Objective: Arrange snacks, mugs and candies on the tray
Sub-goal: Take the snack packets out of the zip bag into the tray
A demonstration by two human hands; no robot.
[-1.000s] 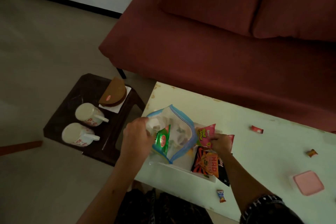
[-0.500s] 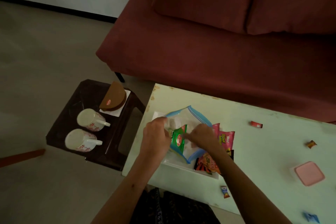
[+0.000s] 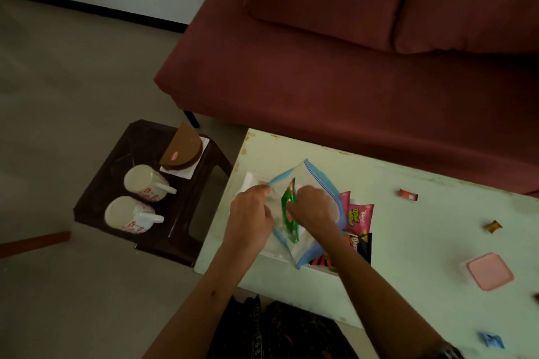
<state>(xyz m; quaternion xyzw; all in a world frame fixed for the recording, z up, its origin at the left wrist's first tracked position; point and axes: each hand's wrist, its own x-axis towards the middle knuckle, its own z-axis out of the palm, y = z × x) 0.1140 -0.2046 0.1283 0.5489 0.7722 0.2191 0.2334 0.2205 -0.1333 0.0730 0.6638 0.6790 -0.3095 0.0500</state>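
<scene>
A white tray lies at the left end of the pale table. Over it I hold a clear zip bag with a blue rim. My left hand pinches the bag's left rim. My right hand is inside the bag's mouth, gripping a green snack packet. A pink snack packet and a black-and-orange one lie in the tray's right part. Two white floral mugs lie on their sides on a dark stool. Loose candies dot the table.
A pink-lidded box sits on the table at the right. A brown half-round packet on a white napkin rests at the stool's back. A maroon sofa runs behind the table. Grey floor lies to the left.
My right hand left the packets in the tray and moved left into the zip bag, taking hold of the green packet. The left hand kept its hold on the bag's rim.
</scene>
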